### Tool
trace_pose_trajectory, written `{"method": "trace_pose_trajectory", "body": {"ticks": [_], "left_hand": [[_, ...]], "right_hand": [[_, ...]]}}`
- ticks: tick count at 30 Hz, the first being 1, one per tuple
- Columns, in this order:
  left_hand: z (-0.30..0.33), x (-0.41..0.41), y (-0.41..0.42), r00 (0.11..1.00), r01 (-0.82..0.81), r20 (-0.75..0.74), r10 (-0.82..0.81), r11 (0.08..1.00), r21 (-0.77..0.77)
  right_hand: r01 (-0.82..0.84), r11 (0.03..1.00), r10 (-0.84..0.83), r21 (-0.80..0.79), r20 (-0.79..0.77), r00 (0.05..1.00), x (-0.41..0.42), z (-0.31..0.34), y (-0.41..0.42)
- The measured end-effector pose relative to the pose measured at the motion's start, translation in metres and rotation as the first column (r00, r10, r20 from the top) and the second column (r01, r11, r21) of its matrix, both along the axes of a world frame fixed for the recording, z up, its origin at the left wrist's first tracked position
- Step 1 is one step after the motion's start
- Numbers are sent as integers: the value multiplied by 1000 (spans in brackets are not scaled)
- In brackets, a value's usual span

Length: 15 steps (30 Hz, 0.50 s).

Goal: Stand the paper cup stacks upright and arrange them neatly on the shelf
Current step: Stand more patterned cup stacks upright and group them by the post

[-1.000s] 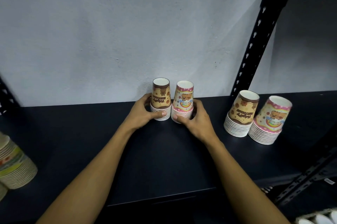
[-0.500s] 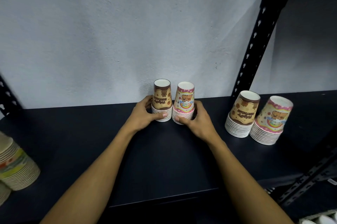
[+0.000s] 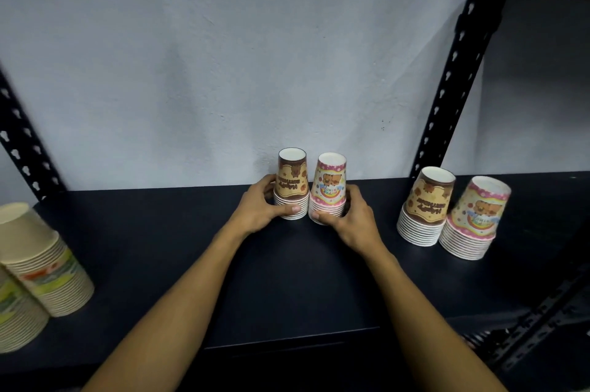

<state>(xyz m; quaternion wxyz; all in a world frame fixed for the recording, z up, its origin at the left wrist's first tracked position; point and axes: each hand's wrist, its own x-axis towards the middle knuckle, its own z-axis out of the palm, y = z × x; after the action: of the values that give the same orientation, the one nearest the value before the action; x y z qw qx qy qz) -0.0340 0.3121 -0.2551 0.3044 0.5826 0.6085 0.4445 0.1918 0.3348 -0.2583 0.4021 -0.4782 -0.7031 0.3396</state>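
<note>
We see two short stacks of upside-down paper cups standing side by side near the back of the dark metal shelf (image 3: 287, 280), close to the pale grey wall (image 3: 223, 56). The left hand (image 3: 258, 209) curls around the brown bear-printed cup stack (image 3: 292, 188), its thumb pressed across the white rims at the base. The right hand (image 3: 349, 219) wraps the pink rainbow-printed cup stack (image 3: 329, 188) the same way, thumb laid along the lowest rims. The two stacks touch at their bases.

To the right, beyond the black perforated shelf post (image 3: 459, 56), a taller brown-printed cup stack (image 3: 426, 206) and a taller pink-printed cup stack (image 3: 474, 217) stand touching each other, well apart from the hands. At the far left edge sit two beige cup stacks with green print (image 3: 41, 260), both leaning in this wide view.
</note>
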Motion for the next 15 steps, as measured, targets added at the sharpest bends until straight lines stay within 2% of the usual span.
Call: {"method": "trace_pose_trajectory", "body": {"ticks": [15], "left_hand": [[3,34,-40,997,-4,-76,6,1000,28]], "right_hand": [[107,991,-118,82,130,985,24,-6,-36]]}}
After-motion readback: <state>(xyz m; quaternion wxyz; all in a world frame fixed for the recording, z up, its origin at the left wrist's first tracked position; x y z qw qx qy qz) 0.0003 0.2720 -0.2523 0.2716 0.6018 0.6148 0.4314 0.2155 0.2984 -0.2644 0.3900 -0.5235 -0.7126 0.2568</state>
